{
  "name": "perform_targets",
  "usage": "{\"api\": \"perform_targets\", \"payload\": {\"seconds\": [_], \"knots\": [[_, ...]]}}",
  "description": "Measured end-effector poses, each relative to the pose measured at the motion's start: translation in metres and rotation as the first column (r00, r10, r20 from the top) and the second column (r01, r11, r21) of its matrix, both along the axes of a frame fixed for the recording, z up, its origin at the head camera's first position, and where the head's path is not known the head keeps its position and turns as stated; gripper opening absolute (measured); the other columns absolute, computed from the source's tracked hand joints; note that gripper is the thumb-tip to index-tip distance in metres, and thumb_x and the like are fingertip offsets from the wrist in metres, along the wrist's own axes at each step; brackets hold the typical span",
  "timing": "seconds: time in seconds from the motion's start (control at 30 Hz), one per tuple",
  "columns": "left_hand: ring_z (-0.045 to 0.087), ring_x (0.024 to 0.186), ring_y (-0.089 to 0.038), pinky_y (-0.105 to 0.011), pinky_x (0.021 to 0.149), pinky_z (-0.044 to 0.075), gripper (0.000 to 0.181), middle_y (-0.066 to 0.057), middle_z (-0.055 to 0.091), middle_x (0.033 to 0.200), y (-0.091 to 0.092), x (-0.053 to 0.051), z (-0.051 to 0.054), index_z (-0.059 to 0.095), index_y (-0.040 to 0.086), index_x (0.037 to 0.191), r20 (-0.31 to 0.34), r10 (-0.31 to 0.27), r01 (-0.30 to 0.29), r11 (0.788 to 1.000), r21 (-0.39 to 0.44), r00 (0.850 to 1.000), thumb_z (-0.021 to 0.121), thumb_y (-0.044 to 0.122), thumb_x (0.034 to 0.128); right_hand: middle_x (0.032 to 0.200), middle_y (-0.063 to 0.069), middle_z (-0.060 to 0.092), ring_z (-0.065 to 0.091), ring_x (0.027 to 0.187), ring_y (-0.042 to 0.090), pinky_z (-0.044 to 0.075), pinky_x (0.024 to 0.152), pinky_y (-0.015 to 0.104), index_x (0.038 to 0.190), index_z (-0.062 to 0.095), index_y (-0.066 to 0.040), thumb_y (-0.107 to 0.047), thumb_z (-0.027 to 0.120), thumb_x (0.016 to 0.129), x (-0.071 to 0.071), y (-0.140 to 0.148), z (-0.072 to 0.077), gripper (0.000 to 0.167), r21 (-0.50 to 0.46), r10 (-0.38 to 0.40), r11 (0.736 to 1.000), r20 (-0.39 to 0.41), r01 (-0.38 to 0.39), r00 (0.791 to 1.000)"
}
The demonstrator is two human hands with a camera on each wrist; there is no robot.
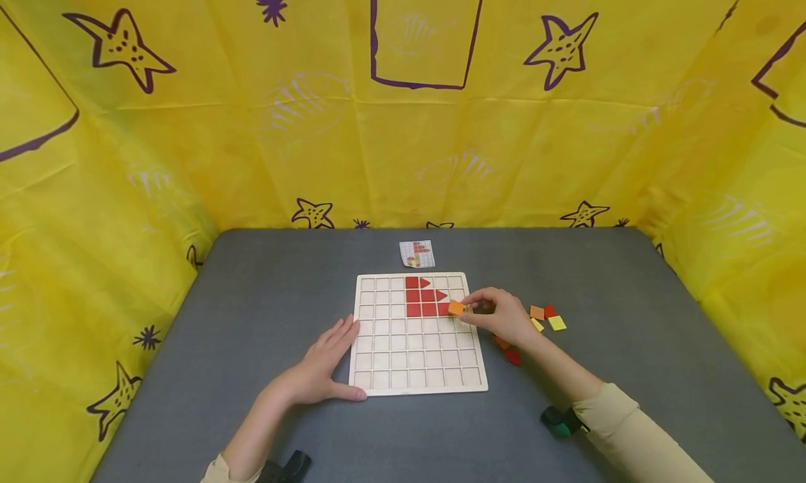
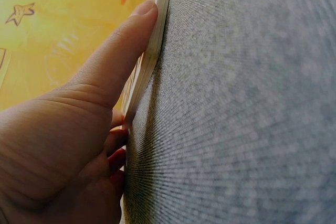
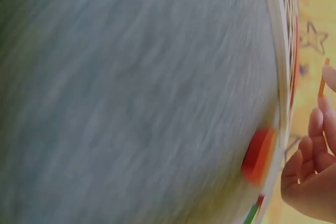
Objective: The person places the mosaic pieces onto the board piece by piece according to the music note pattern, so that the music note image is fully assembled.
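A pale wooden grid board (image 1: pixel 415 360) lies on the table, with red tiles (image 1: pixel 420 296) in several cells of its upper part, some square and some pointed. My right hand (image 1: pixel 500 318) pinches an orange square tile (image 1: pixel 456 308) between thumb and fingertips, over the right end of the lowest red row. That tile shows edge-on in the right wrist view, standing off the board. At the board's left side, my left hand (image 1: pixel 317 371) rests with fingers along the edge and thumb at the near corner. In the left wrist view its thumb (image 2: pixel 118 51) lies straight against the rim.
Loose tiles lie right of the board, partly behind the right hand: an orange one (image 1: pixel 536 312), a yellow one (image 1: pixel 557 323) and a red one (image 1: pixel 512 357) among them. Beyond the board sits a small pattern card (image 1: pixel 418 254). A yellow patterned cloth (image 1: pixel 403 154) surrounds the grey table (image 1: pixel 283 280).
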State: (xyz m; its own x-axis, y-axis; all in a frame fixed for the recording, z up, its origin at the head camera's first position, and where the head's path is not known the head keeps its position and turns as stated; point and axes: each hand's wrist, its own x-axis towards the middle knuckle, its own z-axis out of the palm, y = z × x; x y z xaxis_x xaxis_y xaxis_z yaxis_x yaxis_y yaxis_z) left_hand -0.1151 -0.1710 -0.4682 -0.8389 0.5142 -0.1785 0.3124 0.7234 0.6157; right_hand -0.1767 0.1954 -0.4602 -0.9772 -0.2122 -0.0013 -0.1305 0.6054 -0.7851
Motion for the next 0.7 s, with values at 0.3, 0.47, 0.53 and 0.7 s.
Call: {"api": "perform_targets", "payload": {"seconds": [0.3, 0.47, 0.53, 0.7], "knots": [[0.006, 0.147, -0.037, -0.062, 0.111, 0.015, 0.118, -0.016, 0.010, 0.162, -0.001, -0.001, 0.000, 0.017, 0.002, 0.155, -0.009, -0.007, 0.007, 1.000, 0.005, 1.000, 0.080, 0.057, 0.0714, 0.088, -0.006, 0.064, 0.051, 0.087, 0.017, 0.041, 0.077, 0.036, 0.095, 0.074, -0.019, -0.031, 0.085, 0.076, -0.002, -0.037, 0.001, 0.025, 0.043, 0.154, 0.987, -0.038, -0.152, 0.987], [0.006, 0.147, -0.037, -0.062, 0.111, 0.015, 0.118, -0.016, 0.009, 0.162, -0.001, -0.001, -0.001, 0.017, 0.002, 0.155, -0.005, -0.005, 0.005, 1.000, 0.007, 1.000, 0.080, 0.057, 0.0713, 0.085, -0.010, 0.064, 0.052, 0.087, 0.013, 0.043, 0.080, 0.035, 0.094, 0.074, -0.019, -0.028, 0.085, 0.075, -0.005, -0.053, -0.002, 0.023, 0.111, 0.220, 0.971, -0.070, -0.212, 0.973], [0.006, 0.148, -0.036, -0.062, 0.111, 0.015, 0.119, -0.015, 0.009, 0.162, -0.001, 0.000, -0.001, 0.017, 0.003, 0.155, -0.001, -0.002, 0.002, 1.000, 0.008, 1.000, 0.080, 0.057, 0.0711, 0.084, -0.012, 0.065, 0.052, 0.088, 0.013, 0.042, 0.081, 0.035, 0.094, 0.074, -0.019, -0.026, 0.085, 0.075, -0.005, -0.057, -0.003, 0.022, 0.136, 0.237, 0.965, -0.082, -0.224, 0.968], [0.006, 0.148, -0.036, -0.062, 0.111, 0.015, 0.119, -0.014, 0.009, 0.162, 0.000, 0.000, 0.000, 0.017, 0.004, 0.155, 0.006, 0.007, -0.007, 1.000, 0.005, 1.000, 0.081, 0.056, 0.0706, 0.082, -0.010, 0.064, 0.051, 0.086, 0.013, 0.041, 0.081, 0.035, 0.093, 0.074, -0.016, -0.024, 0.085, 0.075, -0.004, -0.063, -0.003, 0.022, 0.181, 0.256, 0.956, -0.129, -0.231, 0.958]]}}
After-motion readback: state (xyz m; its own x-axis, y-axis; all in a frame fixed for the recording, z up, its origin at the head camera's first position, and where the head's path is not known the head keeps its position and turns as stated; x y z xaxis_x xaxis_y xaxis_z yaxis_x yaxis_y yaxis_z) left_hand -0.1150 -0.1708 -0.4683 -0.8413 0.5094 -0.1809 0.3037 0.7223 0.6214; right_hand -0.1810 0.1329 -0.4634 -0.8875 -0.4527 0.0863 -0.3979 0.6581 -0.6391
